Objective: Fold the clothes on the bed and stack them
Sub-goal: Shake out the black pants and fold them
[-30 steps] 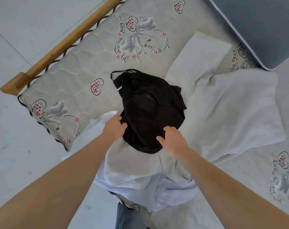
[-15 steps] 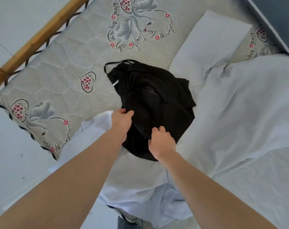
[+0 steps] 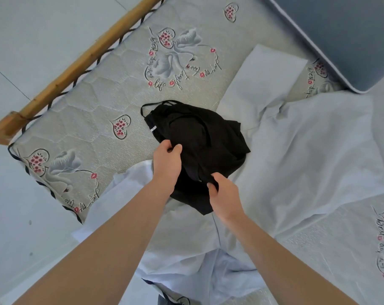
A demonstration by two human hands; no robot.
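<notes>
White garment (image 3: 307, 155) partly under the black garment (image 3: 199, 133) (right edge cropped), fingertips of both hands buried in cloth

Two bare forearms reach in from the lower edge of the view, with no sleeves, cuffs or gloves covering them. The left hand (image 3: 167, 164) and right hand (image 3: 225, 195) wear no rings, and neither wrist carries a watch or band. The fingers (image 3: 177, 148) are bare, the nails short and plain as far as can be seen.
</notes>
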